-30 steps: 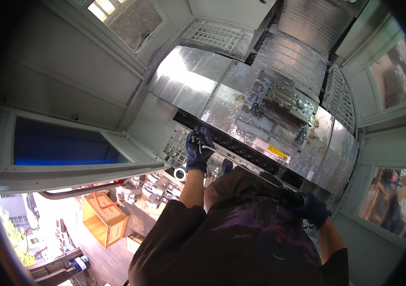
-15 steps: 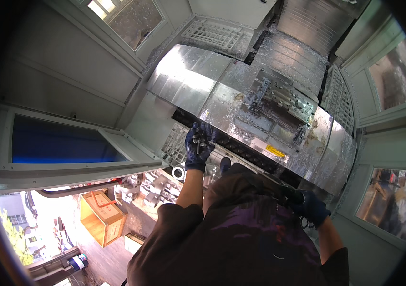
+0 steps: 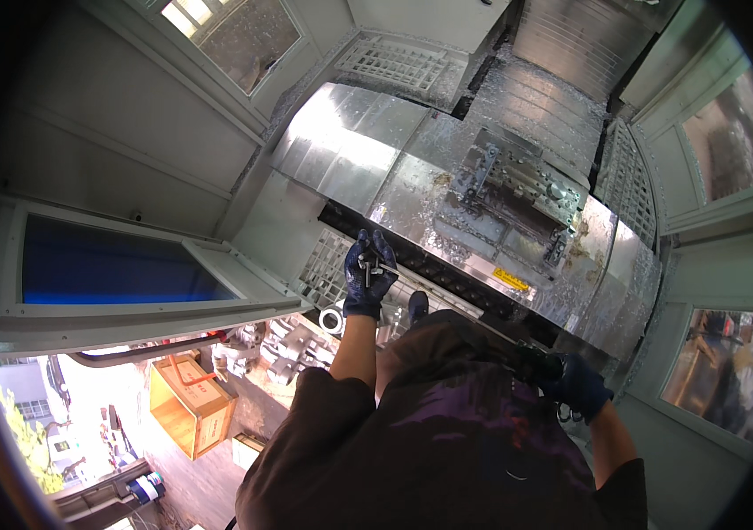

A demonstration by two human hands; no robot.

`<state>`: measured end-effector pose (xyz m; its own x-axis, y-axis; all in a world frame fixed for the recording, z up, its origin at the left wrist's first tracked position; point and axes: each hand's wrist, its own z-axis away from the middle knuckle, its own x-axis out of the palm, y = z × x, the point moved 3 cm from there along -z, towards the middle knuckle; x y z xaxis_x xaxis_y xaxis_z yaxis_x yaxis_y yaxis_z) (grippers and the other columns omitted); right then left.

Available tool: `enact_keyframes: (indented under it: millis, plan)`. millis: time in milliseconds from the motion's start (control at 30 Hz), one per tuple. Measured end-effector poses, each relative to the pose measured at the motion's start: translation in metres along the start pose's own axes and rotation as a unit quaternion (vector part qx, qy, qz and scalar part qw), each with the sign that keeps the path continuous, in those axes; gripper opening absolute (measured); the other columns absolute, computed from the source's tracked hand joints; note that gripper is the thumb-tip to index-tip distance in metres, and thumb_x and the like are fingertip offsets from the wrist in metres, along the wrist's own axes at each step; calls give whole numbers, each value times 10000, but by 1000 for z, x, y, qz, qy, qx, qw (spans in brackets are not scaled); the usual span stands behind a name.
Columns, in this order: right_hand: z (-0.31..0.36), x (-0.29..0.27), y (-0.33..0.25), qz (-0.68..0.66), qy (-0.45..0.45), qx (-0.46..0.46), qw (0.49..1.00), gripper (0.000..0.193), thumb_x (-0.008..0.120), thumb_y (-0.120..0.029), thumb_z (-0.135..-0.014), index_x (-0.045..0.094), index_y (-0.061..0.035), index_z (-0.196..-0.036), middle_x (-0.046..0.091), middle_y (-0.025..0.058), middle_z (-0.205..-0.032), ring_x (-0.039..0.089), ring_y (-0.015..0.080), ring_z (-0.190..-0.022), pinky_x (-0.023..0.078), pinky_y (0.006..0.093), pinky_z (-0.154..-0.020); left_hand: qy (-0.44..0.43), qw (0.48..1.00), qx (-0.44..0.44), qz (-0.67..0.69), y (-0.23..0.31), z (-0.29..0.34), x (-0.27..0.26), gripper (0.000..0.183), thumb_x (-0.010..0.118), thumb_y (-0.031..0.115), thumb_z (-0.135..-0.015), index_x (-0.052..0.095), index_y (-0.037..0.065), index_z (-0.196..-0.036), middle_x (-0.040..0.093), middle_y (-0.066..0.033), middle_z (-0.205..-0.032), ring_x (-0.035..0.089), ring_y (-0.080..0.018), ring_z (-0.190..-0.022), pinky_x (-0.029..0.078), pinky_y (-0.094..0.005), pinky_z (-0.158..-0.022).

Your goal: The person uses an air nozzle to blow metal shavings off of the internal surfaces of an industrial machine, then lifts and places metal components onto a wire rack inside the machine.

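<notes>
My left hand point(image 3: 363, 299), in a dark blue glove, is palm up in front of the machine table. Its fingers curl around several small metal pieces point(image 3: 368, 264) that look like bolts. My right hand point(image 3: 581, 389), gloved too, is closed at my right side around a black-bodied tool point(image 3: 536, 363), apparently an air blow gun. A long thin tube point(image 3: 456, 303) runs from that tool toward the metal pieces in my left palm. The right fingers are partly hidden by the dark tool and clothing.
A metal machine bed point(image 3: 341, 141) strewn with chips lies ahead, bearing a bolted fixture block point(image 3: 531, 190). A dark gap runs along its near edge. White gratings point(image 3: 322, 272) flank it. An enclosure door point(image 3: 129, 325) stands at left; a wooden crate point(image 3: 216, 415) sits outside on the floor.
The fingers of my left hand have shifted a little and drawn closer around the metal pieces. My right hand has stayed nearly where it was.
</notes>
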<state>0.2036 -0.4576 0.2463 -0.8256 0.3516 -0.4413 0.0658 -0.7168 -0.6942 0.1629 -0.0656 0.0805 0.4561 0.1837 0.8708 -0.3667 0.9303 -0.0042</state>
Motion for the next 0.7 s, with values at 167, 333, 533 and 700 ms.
enact_keyframes:
  millis: [167,333,533,700]
  plan:
    - [-1,4,17,25,-16,21,999,419,721,-380,-749,666,-18,-952,663,122,-748,581,125,-665,468,333,-645,-69,994,-80,34,9,-8,-18,198,626,160,-852,626,97,-1040,678,-86,-966,639,-188,-765,558,-337,-710]
    - [0,1,6,36,-28,17,999,412,727,-373,-744,663,-18,-945,661,127,-752,569,119,-664,467,333,-646,-66,992,-94,57,14,-13,-29,213,613,124,-831,626,134,-1044,660,-104,-1036,632,-204,-794,554,-332,-691]
    - [-3,5,21,18,-18,1,1000,391,734,-341,-741,661,-24,-958,662,97,-759,556,105,-674,469,329,-650,-140,967,-207,43,2,-9,-9,233,586,234,-893,600,72,-1060,642,-73,-864,585,-157,-661,494,-266,-561]
    - [-2,2,15,-1,-28,16,999,348,716,-299,-759,661,-24,-965,649,59,-743,541,85,-663,465,307,-624,-79,989,-124,5,0,0,5,264,546,285,-930,587,54,-1052,609,-53,-773,537,-127,-572,440,-245,-485]
